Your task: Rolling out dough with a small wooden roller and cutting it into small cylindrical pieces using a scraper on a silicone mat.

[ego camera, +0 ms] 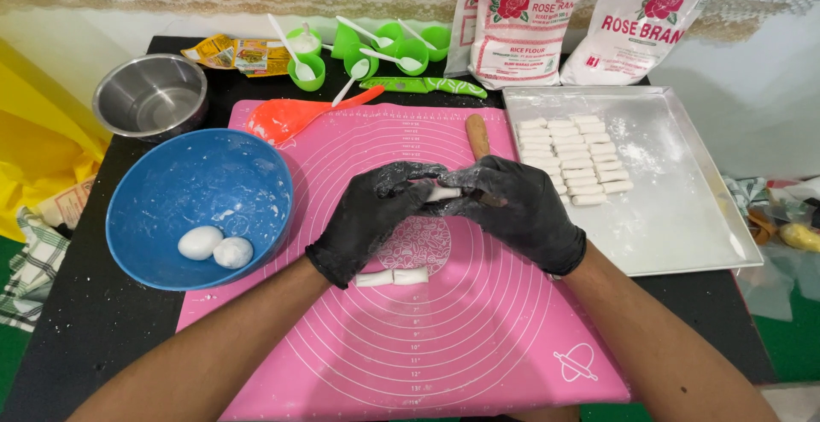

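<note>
Here my left hand [373, 213] and my right hand [515, 207], both in black gloves dusted with flour, meet over the middle of the pink silicone mat [478, 337]; between them I hold a small white piece of dough [442, 191], the fingertips of both hands pinching it from either side, thumbs and forefingers curled in close around it; only its middle shows, the ends being hidden under my fingers. Just below my left hand, two more short dough pieces [392, 277] lie end to end on the mat, touching each other. Behind my right hand a wooden rolling pin [477, 136] pokes out, most of it hidden by the glove.

To my right sits a metal tray [683, 208], floured, with rows of cut dough sticks [572, 155] packed side by side in its near-left part. To my left is a blue bowl [171, 200] holding two white dough balls [215, 247] that touch one another; beyond it stands a steel pot [152, 96]. An orange scoop [299, 114] rests on the far-left corner of the mat; behind it are green cups [359, 50] with white spoons in them, a green knife [427, 85] lying flat, and two white flour bags [581, 20] standing against the wall.
</note>
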